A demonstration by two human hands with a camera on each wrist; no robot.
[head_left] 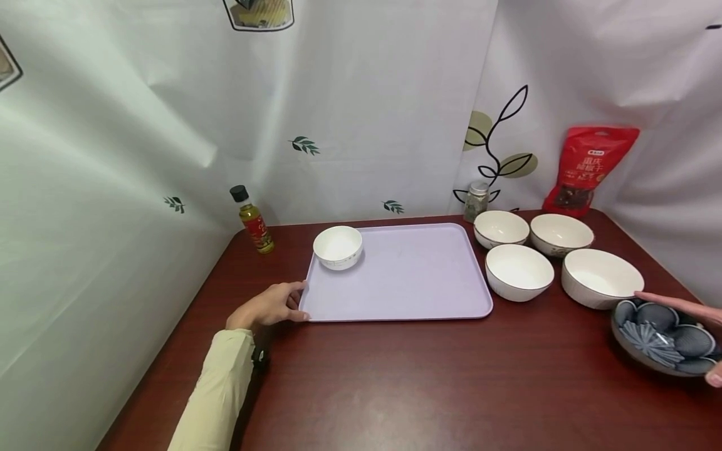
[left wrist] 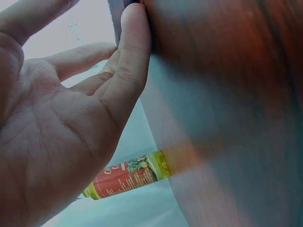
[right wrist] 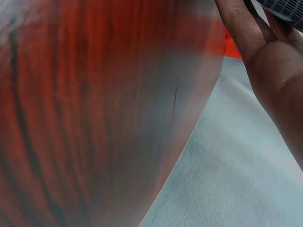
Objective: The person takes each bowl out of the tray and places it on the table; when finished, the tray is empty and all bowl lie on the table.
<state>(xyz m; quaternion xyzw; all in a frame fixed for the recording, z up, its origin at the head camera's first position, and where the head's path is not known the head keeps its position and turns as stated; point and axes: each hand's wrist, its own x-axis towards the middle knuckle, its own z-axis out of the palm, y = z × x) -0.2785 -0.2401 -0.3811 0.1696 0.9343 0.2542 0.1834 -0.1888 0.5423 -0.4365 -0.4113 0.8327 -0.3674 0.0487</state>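
Note:
My left hand (head_left: 273, 305) touches the left edge of a pale lilac tray (head_left: 417, 275), thumb near its front corner. In the left wrist view the palm shows and the fingers (left wrist: 128, 66) reach to the tray's edge. A white bowl (head_left: 338, 248) stands in the tray's back left corner. At the far right my right hand (head_left: 685, 307), partly outside the head view, holds a dark grey-blue patterned bowl (head_left: 660, 335), a finger along its far rim and the thumb at the near side. The right wrist view shows part of its ribbed surface (right wrist: 286, 12).
White bowls (head_left: 519, 272) stand right of the tray, one close to the dark bowl. Behind them are a small glass jar (head_left: 477, 202) and a red pouch (head_left: 589, 166). An oil bottle (head_left: 256, 225) stands back left. Fabric walls border the brown table (head_left: 406, 382).

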